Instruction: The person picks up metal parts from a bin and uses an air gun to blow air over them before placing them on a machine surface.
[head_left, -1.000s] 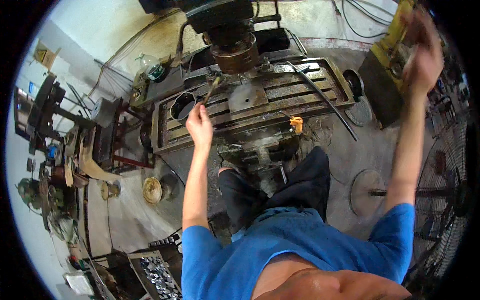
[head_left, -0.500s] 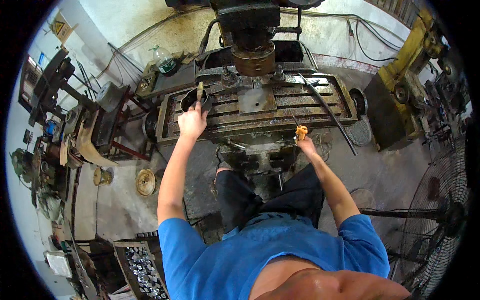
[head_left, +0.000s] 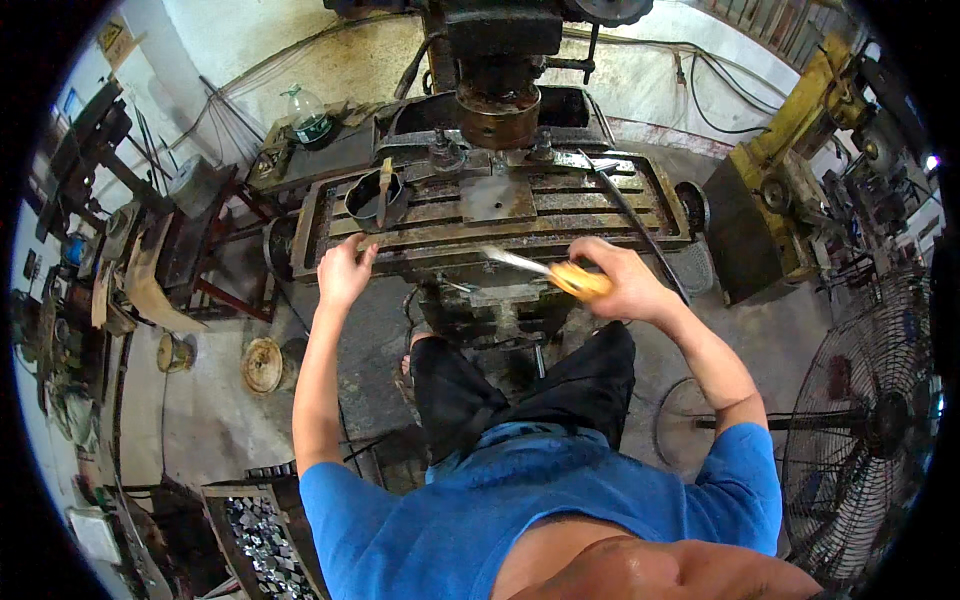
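Observation:
My left hand hovers just off the near left edge of the machine table. Its fingers are loosely bent and apart, with nothing in them. Beyond it, a brush leans in a dark round bowl on the table, bristles up. In my right hand is a tool with a yellow-orange handle and a slim metal shaft. The shaft points left and is blurred, so its exact kind is unclear. A flat metal plate lies mid-table under the machine's spindle head.
A long bar slants over the table's right side. A plastic bottle stands back left. A floor fan is at right, a yellow machine behind it. A bin of metal pieces sits lower left.
My left hand has let go of the brush and drawn back toward me. My right hand has risen closer and turned, swinging the tool's shaft to point left.

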